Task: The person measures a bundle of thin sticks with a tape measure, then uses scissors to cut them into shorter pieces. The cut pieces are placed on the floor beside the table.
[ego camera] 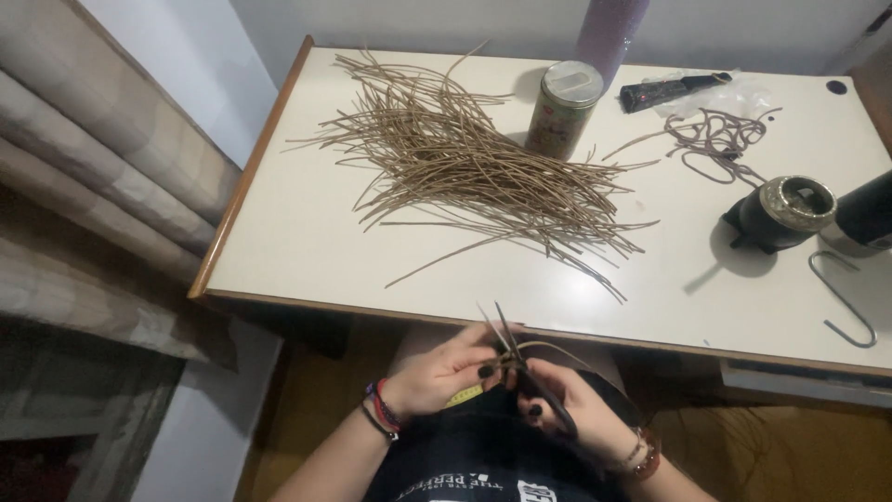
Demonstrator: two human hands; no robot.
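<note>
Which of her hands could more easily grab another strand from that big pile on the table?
Probably the left hand. It sits nearer the pile of brown strands, which spreads over the table's left and middle. The right hand lies farther off; both hands pinch a few strands.
</note>
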